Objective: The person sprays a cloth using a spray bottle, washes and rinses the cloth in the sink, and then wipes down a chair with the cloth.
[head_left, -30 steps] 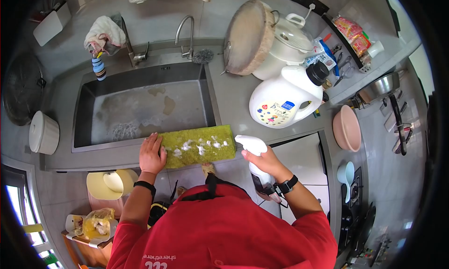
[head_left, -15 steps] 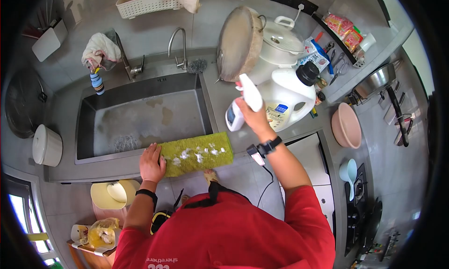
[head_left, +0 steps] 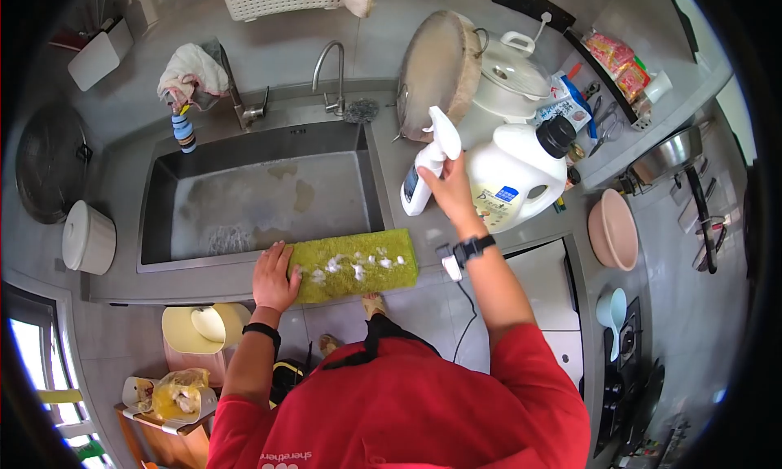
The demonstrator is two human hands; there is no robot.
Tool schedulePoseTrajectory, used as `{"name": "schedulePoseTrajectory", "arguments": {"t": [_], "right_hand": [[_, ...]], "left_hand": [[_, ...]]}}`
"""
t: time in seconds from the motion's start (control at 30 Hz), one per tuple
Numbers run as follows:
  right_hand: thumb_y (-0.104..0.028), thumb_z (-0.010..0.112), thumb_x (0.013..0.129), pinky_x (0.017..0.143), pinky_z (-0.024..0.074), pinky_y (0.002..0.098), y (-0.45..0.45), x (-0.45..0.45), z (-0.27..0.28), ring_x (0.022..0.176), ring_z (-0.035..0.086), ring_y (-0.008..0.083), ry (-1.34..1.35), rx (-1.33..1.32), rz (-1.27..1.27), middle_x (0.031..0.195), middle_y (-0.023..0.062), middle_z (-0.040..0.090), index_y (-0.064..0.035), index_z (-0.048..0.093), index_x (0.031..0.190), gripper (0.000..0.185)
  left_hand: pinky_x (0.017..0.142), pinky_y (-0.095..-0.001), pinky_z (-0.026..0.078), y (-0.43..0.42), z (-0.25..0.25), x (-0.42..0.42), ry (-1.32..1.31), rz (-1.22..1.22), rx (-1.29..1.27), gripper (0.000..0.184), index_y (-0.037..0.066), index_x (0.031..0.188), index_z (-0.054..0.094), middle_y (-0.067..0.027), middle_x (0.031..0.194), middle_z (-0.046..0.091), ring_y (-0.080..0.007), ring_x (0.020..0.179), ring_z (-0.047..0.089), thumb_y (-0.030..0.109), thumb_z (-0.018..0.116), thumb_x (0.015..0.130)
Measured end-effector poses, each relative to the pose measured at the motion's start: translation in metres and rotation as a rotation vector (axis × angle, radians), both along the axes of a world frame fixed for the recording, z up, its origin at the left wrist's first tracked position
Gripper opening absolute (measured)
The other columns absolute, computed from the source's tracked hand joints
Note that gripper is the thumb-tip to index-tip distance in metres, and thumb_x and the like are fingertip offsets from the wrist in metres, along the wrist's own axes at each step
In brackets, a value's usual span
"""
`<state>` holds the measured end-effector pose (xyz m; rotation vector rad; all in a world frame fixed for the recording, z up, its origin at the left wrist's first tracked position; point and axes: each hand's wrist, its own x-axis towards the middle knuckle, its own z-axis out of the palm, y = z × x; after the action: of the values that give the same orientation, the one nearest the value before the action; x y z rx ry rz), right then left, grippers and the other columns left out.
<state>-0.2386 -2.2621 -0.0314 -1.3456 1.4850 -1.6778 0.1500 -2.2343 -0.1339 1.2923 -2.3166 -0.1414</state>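
A green towel [head_left: 358,278] lies along the counter's front edge, its near part hanging over, with white foam blobs across its middle. My left hand [head_left: 275,280] rests flat on its left end, fingers stretched out. To the right of the sink, my right hand [head_left: 453,193] is closed around the upper body of a white spray bottle [head_left: 415,184], below its trigger. The bottle leans slightly, nozzle up; whether its base touches the counter I cannot tell. Just right of that hand stands a large white jug [head_left: 513,171] with a dark cap.
The sink [head_left: 261,200] holds cloudy water. Behind it are the faucet [head_left: 328,78] and a scouring pad [head_left: 360,111]. A round wooden board [head_left: 436,74] leans against a white pot [head_left: 513,78]. A pink basin [head_left: 612,230] sits at right, and a white container [head_left: 89,237] at left.
My right hand has slid down from the spray bottle's trigger to its body, uncovering the trigger. My left hand stays on the towel. The whole view has shifted slightly.
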Motion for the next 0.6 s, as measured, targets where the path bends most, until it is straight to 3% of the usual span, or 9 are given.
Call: {"name": "schedulePoseTrajectory", "arguments": {"t": [0.07,0.13,0.2,0.27,0.37,0.47,0.53,0.57,0.6], "right_hand": [[-0.016,0.069,0.086,0.105,0.0384,0.0391,0.030,0.024,-0.004,0.125,0.050,0.0298,0.072,-0.003,-0.076,0.134,0.0217,0.049,0.0093,0.033,0.139,0.069],[-0.018,0.063,0.090,0.107,0.0355,0.0441,0.063,0.030,-0.051,0.124,0.048,0.0392,0.581,0.179,-0.293,0.133,0.0272,0.048,0.0096,0.034,0.138,0.063],[-0.022,0.061,0.090,0.104,0.0355,0.0479,0.101,0.049,-0.076,0.120,0.047,0.0450,0.657,0.352,-0.263,0.131,0.0301,0.048,0.0097,0.037,0.135,0.061],[-0.022,0.064,0.087,0.096,0.0397,0.0490,0.124,0.067,-0.102,0.110,0.051,0.0439,0.784,0.470,-0.199,0.121,0.0273,0.053,0.0084,0.041,0.133,0.059],[-0.014,0.062,0.087,0.086,0.0432,0.0499,0.125,0.094,-0.107,0.098,0.053,0.0418,0.947,0.441,-0.196,0.107,0.0238,0.056,0.0058,0.043,0.131,0.052],[-0.008,0.059,0.087,0.082,0.0435,0.0495,0.099,0.102,-0.117,0.092,0.053,0.0403,0.886,0.390,-0.013,0.100,0.0214,0.055,0.0002,0.046,0.129,0.045],[-0.009,0.059,0.086,0.083,0.0442,0.0475,0.069,0.101,-0.119,0.093,0.054,0.0390,0.876,0.366,-0.076,0.099,0.0200,0.056,-0.0010,0.050,0.125,0.041],[-0.009,0.059,0.085,0.084,0.0450,0.0455,0.055,0.104,-0.117,0.094,0.055,0.0377,0.866,0.344,-0.134,0.097,0.0185,0.057,-0.0021,0.054,0.121,0.036],[-0.009,0.059,0.085,0.084,0.0450,0.0455,0.043,0.111,-0.118,0.094,0.055,0.0377,0.866,0.347,-0.122,0.097,0.0185,0.057,-0.0021,0.054,0.121,0.036]], "left_hand": [[0.108,-0.0466,0.035,0.000,0.003,-0.001,-0.002,0.009,0.019,0.042,0.007,0.123,0.057,-0.0130,0.133,0.053,-0.0322,0.126,0.048,0.024,0.060,0.084],[0.108,-0.0458,0.035,0.000,0.005,-0.001,0.041,-0.009,0.036,0.039,0.008,0.118,0.058,-0.0127,0.133,0.053,-0.0327,0.127,0.047,0.022,0.064,0.082],[0.105,-0.0458,0.037,-0.001,0.006,0.000,0.059,-0.034,0.003,0.035,0.007,0.113,0.059,-0.0124,0.129,0.055,-0.0327,0.124,0.049,0.019,0.066,0.080],[0.102,-0.0458,0.038,-0.002,0.004,-0.001,0.085,-0.062,-0.028,0.032,0.007,0.107,0.059,-0.0122,0.126,0.056,-0.0327,0.120,0.050,0.016,0.067,0.078],[0.097,-0.0463,0.040,0.001,0.001,0.001,0.113,-0.095,0.056,0.026,0.007,0.099,0.057,-0.0123,0.118,0.058,-0.0324,0.112,0.053,0.013,0.068,0.076],[0.090,-0.0468,0.041,0.002,0.001,0.005,0.144,-0.122,0.121,0.025,0.006,0.093,0.055,-0.0119,0.110,0.059,-0.0323,0.102,0.055,0.011,0.069,0.073],[0.102,-0.0452,0.037,0.002,-0.007,0.005,0.170,-0.195,0.196,0.039,0.005,0.112,0.057,-0.0151,0.127,0.054,-0.0318,0.120,0.049,0.022,0.067,0.078],[0.102,-0.0452,0.037,0.003,0.000,-0.002,0.172,-0.185,0.198,0.039,0.005,0.112,0.057,-0.0151,0.127,0.054,-0.0318,0.120,0.049,0.022,0.067,0.078],[0.109,-0.0448,0.030,0.006,0.006,-0.013,0.015,-0.204,0.130,0.052,0.005,0.125,0.051,-0.0162,0.137,0.047,-0.0313,0.130,0.040,0.031,0.063,0.081]]}}
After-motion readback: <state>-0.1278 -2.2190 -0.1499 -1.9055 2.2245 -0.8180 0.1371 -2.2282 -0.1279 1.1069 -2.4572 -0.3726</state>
